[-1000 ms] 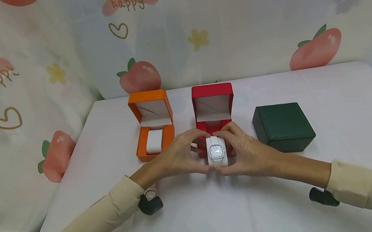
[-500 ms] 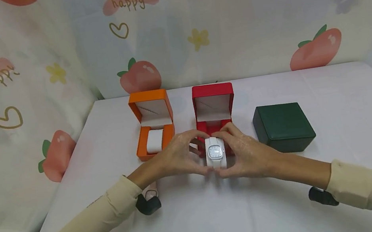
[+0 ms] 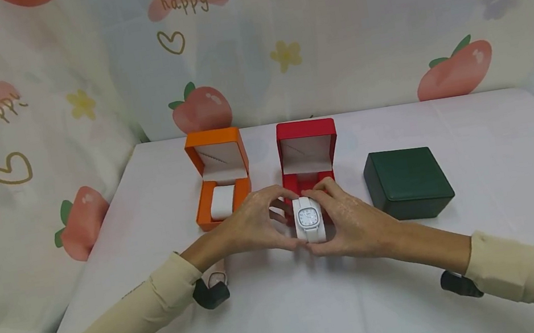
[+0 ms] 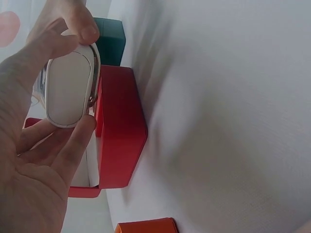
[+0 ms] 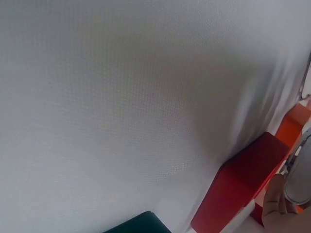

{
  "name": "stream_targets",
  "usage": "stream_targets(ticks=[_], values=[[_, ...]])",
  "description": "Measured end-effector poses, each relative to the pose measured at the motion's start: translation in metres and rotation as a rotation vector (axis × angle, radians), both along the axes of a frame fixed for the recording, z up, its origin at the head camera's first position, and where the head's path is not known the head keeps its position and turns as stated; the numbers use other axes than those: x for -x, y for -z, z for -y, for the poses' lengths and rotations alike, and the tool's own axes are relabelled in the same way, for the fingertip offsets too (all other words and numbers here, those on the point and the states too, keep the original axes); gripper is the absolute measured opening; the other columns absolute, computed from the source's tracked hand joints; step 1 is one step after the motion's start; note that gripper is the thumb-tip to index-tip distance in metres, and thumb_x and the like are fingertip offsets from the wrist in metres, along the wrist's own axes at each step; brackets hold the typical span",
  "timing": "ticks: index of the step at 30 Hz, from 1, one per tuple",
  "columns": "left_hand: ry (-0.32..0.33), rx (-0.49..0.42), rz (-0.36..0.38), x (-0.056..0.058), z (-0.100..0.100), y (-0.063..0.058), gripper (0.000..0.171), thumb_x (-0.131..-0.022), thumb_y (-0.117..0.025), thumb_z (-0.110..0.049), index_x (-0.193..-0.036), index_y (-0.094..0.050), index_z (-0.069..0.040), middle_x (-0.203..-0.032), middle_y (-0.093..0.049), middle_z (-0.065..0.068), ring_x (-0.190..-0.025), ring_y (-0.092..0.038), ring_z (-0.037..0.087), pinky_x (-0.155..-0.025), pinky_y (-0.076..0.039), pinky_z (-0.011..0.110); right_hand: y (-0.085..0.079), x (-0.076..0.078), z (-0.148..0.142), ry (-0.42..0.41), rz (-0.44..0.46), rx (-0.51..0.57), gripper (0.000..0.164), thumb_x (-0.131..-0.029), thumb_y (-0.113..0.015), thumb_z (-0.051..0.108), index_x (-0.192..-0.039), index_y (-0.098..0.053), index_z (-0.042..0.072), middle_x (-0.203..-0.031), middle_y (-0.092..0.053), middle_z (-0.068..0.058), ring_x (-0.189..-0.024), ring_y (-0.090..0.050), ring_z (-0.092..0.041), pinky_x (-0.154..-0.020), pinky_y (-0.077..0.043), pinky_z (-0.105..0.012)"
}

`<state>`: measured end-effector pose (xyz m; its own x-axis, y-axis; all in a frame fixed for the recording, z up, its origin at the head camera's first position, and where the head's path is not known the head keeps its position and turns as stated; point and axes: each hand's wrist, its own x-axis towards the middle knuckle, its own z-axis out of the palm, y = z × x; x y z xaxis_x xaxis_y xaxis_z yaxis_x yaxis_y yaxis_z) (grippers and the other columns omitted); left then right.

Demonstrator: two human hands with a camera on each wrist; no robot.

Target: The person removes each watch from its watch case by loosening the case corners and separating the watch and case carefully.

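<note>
Barely a nudge left in what you're holding since a second ago. Closed dark-green leathery box sits off right; the glossy red, pale-lined box stands open behind your grip. Your bare left hand and bare right hand are both pinching the oval-ended white cushion, wearing the white round-cornered watch. I'd grip evenly, only at its ends, keeping it level.

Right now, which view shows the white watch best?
Head: the white watch shows its dial toward the camera. Left wrist: mostly the white cushion it wraps, watch edge-on. Right wrist: at most a sliver, near the right edge.
</note>
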<state>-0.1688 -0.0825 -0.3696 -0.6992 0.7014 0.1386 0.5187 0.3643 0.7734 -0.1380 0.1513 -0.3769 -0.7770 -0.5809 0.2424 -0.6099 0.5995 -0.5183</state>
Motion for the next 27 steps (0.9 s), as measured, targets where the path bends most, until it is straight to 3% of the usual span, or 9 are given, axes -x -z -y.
stream_targets(ticks=[7, 12, 16, 27], values=[[-0.007, 0.005, 0.005, -0.0013, 0.0005, -0.0015, 0.067, -0.073, -0.091, -0.012, -0.13, -0.056, 0.0, -0.122, -0.063, 0.01, -0.104, -0.068, 0.024, -0.083, -0.059, 0.034, -0.0006, 0.001, -0.0008, -0.003, 0.012, -0.005, 0.093, -0.068, -0.095, 0.034, -0.144, -0.05, 0.005, -0.125, -0.047, -0.002, -0.116, -0.049, -0.018, -0.089, -0.057, -0.039], [0.003, 0.002, 0.003, -0.0014, 0.0012, -0.0019, 0.068, -0.074, -0.091, -0.012, -0.131, -0.056, -0.001, -0.123, -0.063, 0.009, -0.105, -0.067, 0.022, -0.083, -0.059, 0.036, -0.001, 0.0043, -0.0036, -0.08, 0.115, 0.082, 0.091, -0.072, -0.094, 0.031, -0.145, -0.044, 0.011, -0.133, -0.049, 0.002, -0.121, -0.048, -0.016, -0.094, -0.054, -0.039], [0.015, -0.014, 0.009, -0.0011, 0.0023, -0.0015, 0.068, -0.074, -0.091, -0.011, -0.131, -0.056, -0.002, -0.123, -0.062, 0.008, -0.106, -0.066, 0.02, -0.084, -0.059, 0.038, -0.0015, 0.0059, -0.0045, -0.09, 0.174, 0.125, 0.088, -0.072, -0.095, 0.029, -0.143, -0.045, 0.013, -0.131, -0.054, 0.003, -0.117, -0.054, -0.016, -0.093, -0.055, -0.039], [0.012, -0.031, 0.021, -0.0007, 0.0051, 0.0006, 0.069, -0.072, -0.093, -0.012, -0.13, -0.056, -0.003, -0.122, -0.062, 0.007, -0.107, -0.066, 0.022, -0.083, -0.059, 0.039, 0.0016, 0.0045, -0.0058, -0.022, 0.1, 0.098, 0.089, -0.066, -0.097, 0.039, -0.138, -0.052, 0.012, -0.125, -0.059, -0.002, -0.113, -0.058, -0.022, -0.088, -0.057, -0.046]])
